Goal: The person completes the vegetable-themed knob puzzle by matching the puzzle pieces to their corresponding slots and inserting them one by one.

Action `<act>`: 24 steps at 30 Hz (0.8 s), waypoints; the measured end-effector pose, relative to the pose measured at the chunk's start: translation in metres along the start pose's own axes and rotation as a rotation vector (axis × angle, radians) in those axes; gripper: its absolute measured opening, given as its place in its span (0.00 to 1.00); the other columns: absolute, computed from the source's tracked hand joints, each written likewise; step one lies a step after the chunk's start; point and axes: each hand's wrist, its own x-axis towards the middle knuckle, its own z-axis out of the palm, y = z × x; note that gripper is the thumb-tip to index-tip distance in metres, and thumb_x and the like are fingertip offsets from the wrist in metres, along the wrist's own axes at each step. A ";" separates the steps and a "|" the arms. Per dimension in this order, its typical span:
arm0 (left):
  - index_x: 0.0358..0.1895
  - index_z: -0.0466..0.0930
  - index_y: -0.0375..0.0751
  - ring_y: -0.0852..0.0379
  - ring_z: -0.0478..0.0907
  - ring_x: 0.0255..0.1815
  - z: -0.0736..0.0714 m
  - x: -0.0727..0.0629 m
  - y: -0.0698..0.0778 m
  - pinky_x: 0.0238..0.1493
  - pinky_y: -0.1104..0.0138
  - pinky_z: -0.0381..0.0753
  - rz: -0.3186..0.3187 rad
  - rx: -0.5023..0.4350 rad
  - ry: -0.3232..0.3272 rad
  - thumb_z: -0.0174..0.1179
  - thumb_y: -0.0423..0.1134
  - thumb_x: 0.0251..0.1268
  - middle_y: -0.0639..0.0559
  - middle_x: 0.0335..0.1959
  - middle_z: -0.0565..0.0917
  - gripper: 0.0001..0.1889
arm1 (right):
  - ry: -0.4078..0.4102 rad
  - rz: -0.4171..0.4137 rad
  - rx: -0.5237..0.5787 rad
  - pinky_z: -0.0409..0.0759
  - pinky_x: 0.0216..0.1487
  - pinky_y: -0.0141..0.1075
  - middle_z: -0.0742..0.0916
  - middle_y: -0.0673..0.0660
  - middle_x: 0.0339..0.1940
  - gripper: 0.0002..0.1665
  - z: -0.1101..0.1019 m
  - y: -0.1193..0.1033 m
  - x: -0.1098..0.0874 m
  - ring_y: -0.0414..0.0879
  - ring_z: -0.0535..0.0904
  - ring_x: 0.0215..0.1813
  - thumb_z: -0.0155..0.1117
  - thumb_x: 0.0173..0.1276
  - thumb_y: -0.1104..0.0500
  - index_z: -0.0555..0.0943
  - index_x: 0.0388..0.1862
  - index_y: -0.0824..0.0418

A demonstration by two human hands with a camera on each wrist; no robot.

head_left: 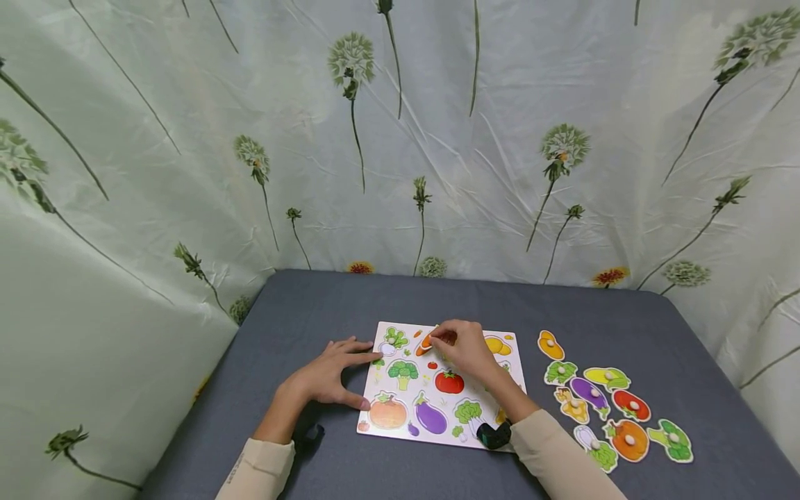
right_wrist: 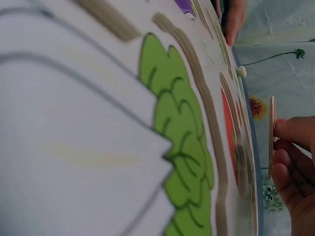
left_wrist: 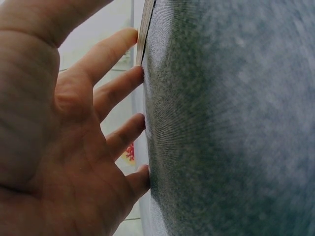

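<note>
A vegetable puzzle board [head_left: 415, 399] lies flat on the table, with pictures such as a tomato, broccoli and eggplant. My right hand [head_left: 462, 347] is over its upper middle and pinches a thin carrot puzzle piece [head_left: 425, 344]. In the right wrist view the piece [right_wrist: 271, 137] shows edge-on, raised off the board between thumb and fingers. My left hand [head_left: 331, 371] is spread at the board's left side, thumb and index finger at its edge. The left wrist view shows that hand's fingers [left_wrist: 118, 96] extended, fingertips at the board edge and the tabletop.
Right of the board lie several loose knobbed pieces, among them an eggplant [head_left: 590, 394], a tomato [head_left: 631, 405], a pumpkin [head_left: 628, 441] and a broccoli [head_left: 673, 441]. A dandelion-print curtain [head_left: 400, 139] hangs behind the grey table [head_left: 337, 295].
</note>
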 end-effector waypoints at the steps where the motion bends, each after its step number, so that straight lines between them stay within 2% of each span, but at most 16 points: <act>1: 0.76 0.71 0.62 0.37 0.48 0.85 0.000 0.000 0.000 0.80 0.32 0.41 0.002 -0.002 0.000 0.76 0.67 0.45 0.50 0.81 0.65 0.49 | -0.003 0.014 0.003 0.77 0.32 0.29 0.90 0.46 0.31 0.04 0.001 0.000 0.000 0.36 0.77 0.29 0.76 0.66 0.58 0.92 0.36 0.58; 8: 0.76 0.71 0.63 0.36 0.50 0.85 0.000 0.003 0.001 0.79 0.31 0.42 0.019 -0.004 0.005 0.76 0.68 0.45 0.50 0.81 0.65 0.49 | -0.002 0.056 0.023 0.77 0.31 0.30 0.88 0.44 0.28 0.04 0.007 0.001 0.001 0.37 0.77 0.28 0.76 0.65 0.57 0.91 0.35 0.56; 15: 0.76 0.71 0.62 0.35 0.50 0.84 -0.001 0.005 0.001 0.79 0.31 0.42 0.038 -0.010 0.003 0.76 0.68 0.46 0.50 0.81 0.65 0.49 | -0.035 0.094 0.051 0.77 0.29 0.29 0.86 0.45 0.25 0.03 0.008 0.001 0.001 0.39 0.77 0.26 0.76 0.64 0.59 0.91 0.36 0.58; 24: 0.76 0.71 0.61 0.33 0.49 0.84 0.000 -0.002 -0.003 0.78 0.29 0.41 0.049 -0.032 0.012 0.76 0.66 0.47 0.48 0.81 0.64 0.48 | -0.068 0.067 0.063 0.78 0.27 0.30 0.86 0.45 0.24 0.03 0.016 0.002 -0.001 0.39 0.78 0.25 0.76 0.65 0.59 0.90 0.35 0.58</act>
